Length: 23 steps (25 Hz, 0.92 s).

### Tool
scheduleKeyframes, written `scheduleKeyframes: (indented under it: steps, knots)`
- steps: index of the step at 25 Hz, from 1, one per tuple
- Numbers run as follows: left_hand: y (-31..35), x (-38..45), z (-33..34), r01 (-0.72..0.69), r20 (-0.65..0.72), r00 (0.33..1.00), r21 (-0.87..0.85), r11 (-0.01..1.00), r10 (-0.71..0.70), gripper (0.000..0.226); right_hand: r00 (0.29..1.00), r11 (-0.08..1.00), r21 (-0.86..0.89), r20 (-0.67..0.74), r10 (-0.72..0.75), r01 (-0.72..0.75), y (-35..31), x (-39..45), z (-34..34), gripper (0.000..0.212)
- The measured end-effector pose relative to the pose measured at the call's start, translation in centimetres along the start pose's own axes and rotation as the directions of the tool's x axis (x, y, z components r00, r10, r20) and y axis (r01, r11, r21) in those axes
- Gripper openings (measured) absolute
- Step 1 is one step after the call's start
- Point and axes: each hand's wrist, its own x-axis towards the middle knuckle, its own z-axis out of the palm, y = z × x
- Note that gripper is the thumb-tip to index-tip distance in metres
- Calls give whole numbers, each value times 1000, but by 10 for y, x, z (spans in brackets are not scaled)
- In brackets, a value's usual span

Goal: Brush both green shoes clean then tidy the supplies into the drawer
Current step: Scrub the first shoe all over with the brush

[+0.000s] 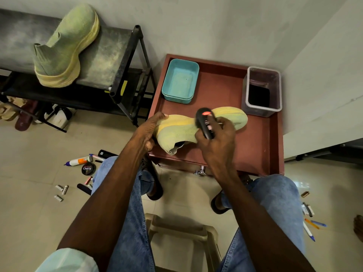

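I see my left hand (152, 127) gripping the yellow-green knit shoe's (182, 128) heel, my right hand (218, 138) holding a black brush (205, 122); at 8 o'clock, a tin (88, 169) reads "Cherry".

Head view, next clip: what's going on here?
A seated person is brushing a green shoe over the open drawer. The left hand holds its heel end; the right hand works a black brush against its side. The second green shoe sits on the rack. Supplies lie scattered on the floor.

The right hand (217, 141) hides the brush (205, 123) bristles and part of the green shoe (180, 128). At nine o'clock, sandals (23, 114) sit half hidden under the rack (125, 75). At three o'clock, the frame edge cuts a brown object (359, 228).
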Motion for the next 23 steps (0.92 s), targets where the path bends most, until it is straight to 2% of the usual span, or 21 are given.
scheduleKeyframes:
  steps: [2, 3, 4, 6, 7, 8, 10, 11, 12, 13, 15, 16, 17, 19, 20, 23]
  knots:
    - [1, -3, 3, 39, 26, 999, -1, 999, -39, 26, 964, 978, 55, 167, -209, 203, -22, -30, 13, 48]
    - [1, -5, 3, 46, 36, 998, -3, 999, -46, 27, 949, 968, 53, 188, -252, 247, -23, -30, 14, 47]
    - [0, -5, 4, 41, 35, 999, -10, 999, -40, 29, 960, 974, 20, 166, -224, 224, -17, -20, 11, 47]
    - [-2, -4, 3, 1, 12, 1000, -27, 1000, -1, 33, 999, 996, -85, -10, -31, 30, 3, 9, -1, 44]
    - [-3, -4, 3, -13, 4, 1000, -28, 1000, 13, 35, 998, 995, -97, -54, 26, -31, 5, 14, -4, 44]
    - [-3, -3, 5, -18, 3, 1000, -28, 999, 18, 36, 1000, 996, -85, -30, 9, -12, 1, 12, -2, 44]
    - [-2, -4, 8, 3, 29, 1000, -33, 999, -2, 37, 978, 986, -17, 133, -162, 165, -20, -13, 7, 45]
    - [-2, -4, 8, 14, 39, 999, -28, 999, -13, 39, 960, 978, 26, 186, -210, 209, -22, -19, 8, 46]
    - [-2, -4, 8, 17, 44, 999, -29, 999, -16, 43, 962, 981, 46, 195, -193, 188, -17, -13, 4, 45]
    - [-2, -4, 7, 13, 36, 999, -33, 999, -12, 46, 982, 995, 22, 160, -98, 96, -6, 0, -2, 44]
    - [-3, -4, 6, -14, 18, 1000, -31, 999, 14, 48, 994, 991, -82, 1, 108, -108, 11, 20, -14, 42]
    - [-3, -3, 6, -22, 21, 1000, -28, 999, 22, 46, 992, 987, -100, -26, 127, -129, 11, 22, -13, 42]
    - [-3, -4, 7, -25, 26, 999, -27, 999, 25, 39, 996, 991, -100, 9, 88, -86, 2, 17, -8, 43]
    - [-3, -4, 9, -22, 53, 998, -40, 999, 24, 22, 988, 999, -19, 151, -41, 44, -18, 1, 2, 44]
    - [-3, -5, 9, -18, 66, 998, -50, 999, 21, 15, 982, 998, 4, 175, -66, 66, -18, 1, 2, 45]
    - [-4, -7, 9, -38, 88, 995, -73, 997, 44, 2, 995, 986, -132, 8, 99, -97, -5, 22, -6, 43]
